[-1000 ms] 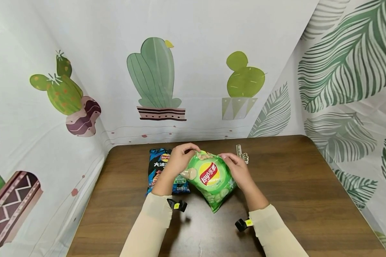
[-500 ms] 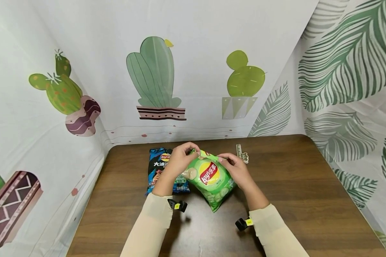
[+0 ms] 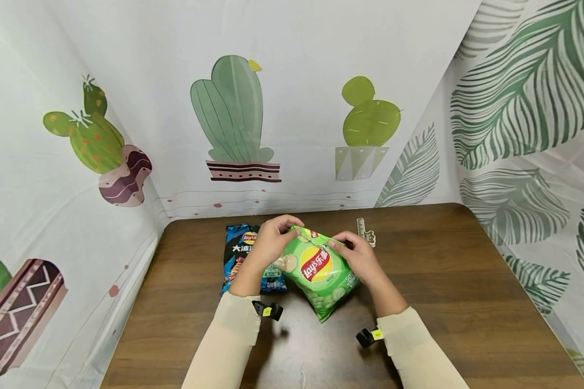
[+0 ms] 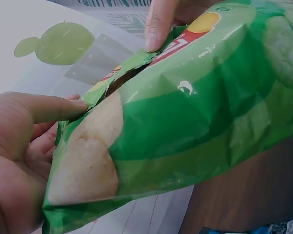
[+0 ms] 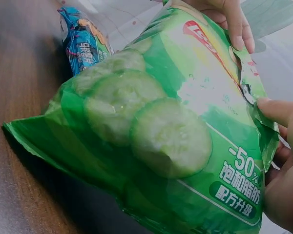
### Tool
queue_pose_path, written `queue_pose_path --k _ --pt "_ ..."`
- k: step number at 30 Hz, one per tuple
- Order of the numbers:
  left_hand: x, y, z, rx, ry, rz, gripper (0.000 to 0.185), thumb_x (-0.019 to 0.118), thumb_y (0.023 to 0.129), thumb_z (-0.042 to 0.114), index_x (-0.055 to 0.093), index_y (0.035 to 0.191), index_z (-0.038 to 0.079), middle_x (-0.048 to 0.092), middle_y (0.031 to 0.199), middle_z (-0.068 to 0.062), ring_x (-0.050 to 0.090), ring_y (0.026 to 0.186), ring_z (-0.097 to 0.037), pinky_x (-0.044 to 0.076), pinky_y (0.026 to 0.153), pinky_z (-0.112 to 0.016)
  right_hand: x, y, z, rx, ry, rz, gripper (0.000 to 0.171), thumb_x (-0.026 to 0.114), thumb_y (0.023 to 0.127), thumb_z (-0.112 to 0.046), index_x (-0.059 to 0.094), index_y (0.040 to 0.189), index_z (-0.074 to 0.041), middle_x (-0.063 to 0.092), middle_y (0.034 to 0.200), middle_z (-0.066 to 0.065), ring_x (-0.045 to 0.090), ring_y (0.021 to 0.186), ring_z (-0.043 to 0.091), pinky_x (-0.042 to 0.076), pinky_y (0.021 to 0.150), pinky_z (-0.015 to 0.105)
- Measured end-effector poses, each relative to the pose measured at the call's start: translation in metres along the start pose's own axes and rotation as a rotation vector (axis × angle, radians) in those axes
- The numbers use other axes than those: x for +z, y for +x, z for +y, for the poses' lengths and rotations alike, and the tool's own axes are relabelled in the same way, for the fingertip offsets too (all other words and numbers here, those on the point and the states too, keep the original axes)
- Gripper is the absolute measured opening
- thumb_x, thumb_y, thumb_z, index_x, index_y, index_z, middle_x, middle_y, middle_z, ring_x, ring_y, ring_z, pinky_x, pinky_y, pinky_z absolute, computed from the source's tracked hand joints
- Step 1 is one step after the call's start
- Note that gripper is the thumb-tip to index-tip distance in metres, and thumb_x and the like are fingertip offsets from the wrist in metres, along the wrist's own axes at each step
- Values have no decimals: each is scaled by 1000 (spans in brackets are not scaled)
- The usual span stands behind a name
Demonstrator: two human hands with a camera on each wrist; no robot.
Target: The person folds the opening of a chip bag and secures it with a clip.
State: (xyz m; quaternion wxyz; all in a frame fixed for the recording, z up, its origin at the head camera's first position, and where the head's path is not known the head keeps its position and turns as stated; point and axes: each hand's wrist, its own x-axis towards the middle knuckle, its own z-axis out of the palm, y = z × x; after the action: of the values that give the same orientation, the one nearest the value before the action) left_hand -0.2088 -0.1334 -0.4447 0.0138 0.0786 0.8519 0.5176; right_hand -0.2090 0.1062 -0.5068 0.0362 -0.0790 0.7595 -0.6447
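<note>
A puffed green Lay's chip bag is held up over the table, tilted, with its pointed lower corner toward the person. My left hand pinches its upper left edge, thumb on the front. At the upper right edge my right hand pinches it the same way. In the left wrist view a dark slit runs across the bag just below its top strip, between the two thumbs. The right wrist view shows this tear beside the thumb too, with cucumber slices printed on the bag. What lies inside cannot be made out.
A blue and black Lay's chip bag lies on the wooden table, partly behind the left forearm. A small pale comb-shaped flat piece lies near the back edge, beyond the right hand. A cactus-print cloth hangs behind.
The green bag's top strip, bunched and then folded over between the hands, now lies flatter, with a tear visible beneath it. Both hands stay nearly in place.
</note>
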Motion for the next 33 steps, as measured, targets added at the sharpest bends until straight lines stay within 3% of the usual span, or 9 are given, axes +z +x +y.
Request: queue_pose_path --k 6,15,19,23,26,33 --pt "-3 -1 3 -22 15 9 16 65 99 21 73 113 25 71 104 -1 66 98 -19 55 78 -34 -1 0 1 -48 -2 -11 19 70 96 -17 71 102 1 66 93 -2 57 82 7 48 71 21" --pt "-3 -2 2 -8 9 -7 17 59 103 22 71 115 21 72 108 -2 65 94 -19 55 75 -30 -3 -1 0 -44 -48 -52 24 65 100 -23 71 111 -3 68 107 14 57 89 9 48 77 24" --pt "-3 -2 1 2 1 -9 16 58 104 23 71 114 23 72 108 -1 64 91 -18 55 74 -30 -1 -1 -2 -41 -52 -65 29 65 100 -29 72 117 -6 70 114 13 62 93 10 52 79 24" --pt "-1 -1 0 19 10 -41 17 58 104 24 70 116 23 71 108 0 65 89 -17 55 72 -31 1 0 -1 -33 -19 -60 28 67 99 -28 73 114 -5 71 109 11 64 89 12 54 74 26" --pt "0 -1 0 20 45 -48 18 58 104 25 69 117 22 71 109 0 65 90 -17 55 74 -32 2 1 0 -41 -12 -50 25 67 99 -25 73 109 -4 71 104 11 63 85 10 53 72 25" --pt "3 -4 9 -23 229 -19 23 62 101 28 69 121 21 71 119 -5 67 99 -20 55 79 -35 4 -4 -14 -44 -38 -63 21 63 100 -13 71 110 5 70 108 26 61 85 9 52 73 24"
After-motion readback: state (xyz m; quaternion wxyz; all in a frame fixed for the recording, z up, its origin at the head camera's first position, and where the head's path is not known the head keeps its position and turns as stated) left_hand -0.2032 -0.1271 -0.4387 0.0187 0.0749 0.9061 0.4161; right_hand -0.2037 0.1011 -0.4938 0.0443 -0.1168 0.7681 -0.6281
